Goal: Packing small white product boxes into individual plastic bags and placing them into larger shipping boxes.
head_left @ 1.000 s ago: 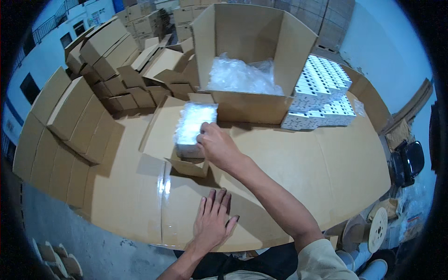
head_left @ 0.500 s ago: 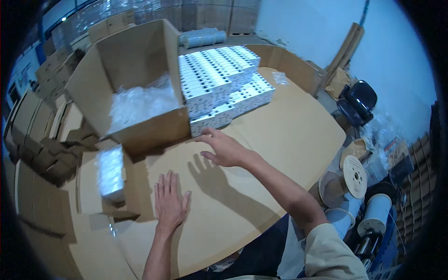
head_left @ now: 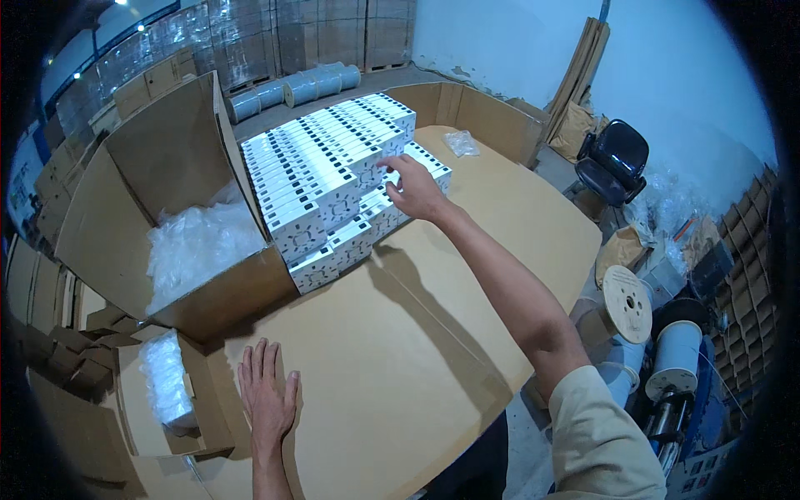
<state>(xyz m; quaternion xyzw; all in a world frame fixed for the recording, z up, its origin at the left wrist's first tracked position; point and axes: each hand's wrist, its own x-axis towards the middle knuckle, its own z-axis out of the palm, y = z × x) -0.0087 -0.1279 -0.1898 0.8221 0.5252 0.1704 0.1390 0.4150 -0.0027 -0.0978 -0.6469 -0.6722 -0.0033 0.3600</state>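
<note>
My right hand [head_left: 417, 190] reaches out over the table, its thumb and fingers apart with nothing between them. It hovers at the front side of a stepped stack of white patterned boxes [head_left: 312, 158]; whether a fingertip touches one I cannot tell. Palm down on the brown cardboard tabletop [head_left: 358, 367], my left hand [head_left: 268, 396] rests flat with fingers stretched out. Beside it, on its left, lies a small open carton [head_left: 218, 417] holding a bubble-wrapped block [head_left: 167, 379]. A large open carton [head_left: 242, 292] with clear bubble wrap [head_left: 204, 254] inside stands left of the stack.
A small clear plastic bag [head_left: 461, 143] lies at the table's far end, near an upright cardboard edge [head_left: 492, 117]. Beyond the right edge are a black chair [head_left: 615, 162] and cable reels [head_left: 627, 304]. Folded cartons [head_left: 75, 408] crowd the left side.
My right hand has moved away from me, from the stack's near corner to its right front side. The view has shifted, and my left hand stays flat on the table.
</note>
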